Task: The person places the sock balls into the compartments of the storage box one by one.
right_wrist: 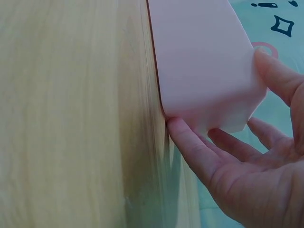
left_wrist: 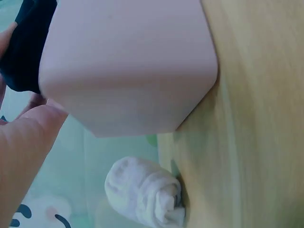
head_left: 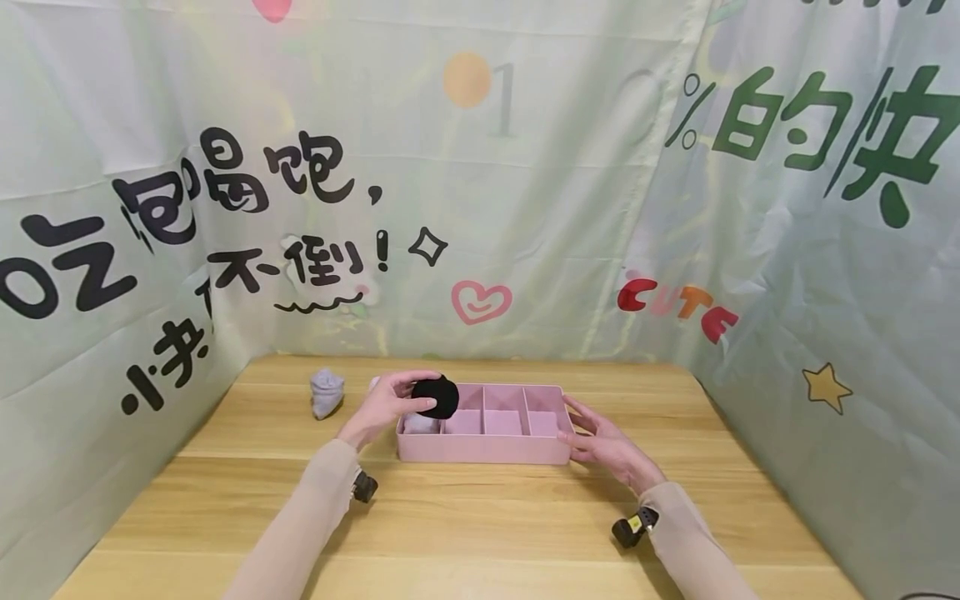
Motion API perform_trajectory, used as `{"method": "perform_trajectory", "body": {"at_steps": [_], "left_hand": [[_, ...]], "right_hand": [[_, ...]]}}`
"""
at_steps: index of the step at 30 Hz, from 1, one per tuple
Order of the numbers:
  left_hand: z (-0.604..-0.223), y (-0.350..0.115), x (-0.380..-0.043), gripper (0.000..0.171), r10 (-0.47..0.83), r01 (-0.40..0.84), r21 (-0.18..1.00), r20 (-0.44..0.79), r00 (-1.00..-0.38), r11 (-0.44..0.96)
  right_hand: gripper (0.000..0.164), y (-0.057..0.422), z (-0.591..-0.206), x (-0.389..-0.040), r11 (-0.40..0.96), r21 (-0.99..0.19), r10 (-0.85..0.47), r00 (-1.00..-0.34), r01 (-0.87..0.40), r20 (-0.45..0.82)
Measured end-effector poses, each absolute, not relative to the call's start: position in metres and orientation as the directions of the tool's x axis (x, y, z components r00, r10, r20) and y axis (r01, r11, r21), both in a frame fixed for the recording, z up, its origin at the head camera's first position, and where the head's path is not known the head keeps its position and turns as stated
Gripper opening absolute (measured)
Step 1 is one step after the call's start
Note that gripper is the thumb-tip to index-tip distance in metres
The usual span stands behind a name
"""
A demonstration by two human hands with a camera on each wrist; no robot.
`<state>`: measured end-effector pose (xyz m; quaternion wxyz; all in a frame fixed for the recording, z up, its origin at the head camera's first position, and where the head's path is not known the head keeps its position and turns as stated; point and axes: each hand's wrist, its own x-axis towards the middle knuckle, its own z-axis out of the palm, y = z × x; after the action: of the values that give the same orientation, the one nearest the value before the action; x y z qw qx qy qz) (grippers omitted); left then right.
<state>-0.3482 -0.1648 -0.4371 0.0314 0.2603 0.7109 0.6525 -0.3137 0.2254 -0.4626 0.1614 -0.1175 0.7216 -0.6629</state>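
Observation:
My left hand (head_left: 386, 408) pinches a black balled-up sock (head_left: 437, 397) between thumb and fingers, over the left part of a pink divided box (head_left: 483, 448). A pale balled sock (head_left: 422, 424) lies in the box's leftmost compartment, partly covered by the hand and the black sock. The other compartments that show are bare. At the box's right end, my right hand (head_left: 611, 450) holds the corner, thumb at the front rim and fingers spread along the end wall (right_wrist: 223, 114). In the left wrist view, the black sock (left_wrist: 26, 52) overlaps the box's rim.
A greyish balled sock (head_left: 327, 393) sits on the wooden table (head_left: 480, 517), left of the box. Behind my left hand a bit of something whitish (head_left: 373, 382) shows. A white balled sock (left_wrist: 142, 190) appears past the box in the left wrist view. Printed cloth (head_left: 555, 250) hangs around the table.

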Motion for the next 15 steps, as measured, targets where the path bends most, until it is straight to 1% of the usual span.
{"method": "perform_trajectory", "body": {"at_steps": [7, 11, 15], "left_hand": [[-0.442, -0.152, -0.352, 0.052, 0.363, 0.337, 0.941, 0.319, -0.875, -0.015], [-0.441, -0.147, -0.353, 0.053, 0.348, 0.326, 0.945, 0.300, -0.888, 0.017], [-0.442, -0.143, -0.354, 0.051, 0.351, 0.337, 0.941, 0.304, -0.886, 0.036]], "right_hand": [[0.072, 0.225, -0.464, -0.315, 0.066, -0.997, -0.396, -0.916, 0.050, -0.072], [0.071, 0.225, -0.464, -0.315, 0.076, -0.996, -0.386, -0.920, 0.047, -0.073], [0.071, 0.225, -0.463, -0.315, 0.079, -0.996, -0.385, -0.920, 0.052, -0.079]]}}
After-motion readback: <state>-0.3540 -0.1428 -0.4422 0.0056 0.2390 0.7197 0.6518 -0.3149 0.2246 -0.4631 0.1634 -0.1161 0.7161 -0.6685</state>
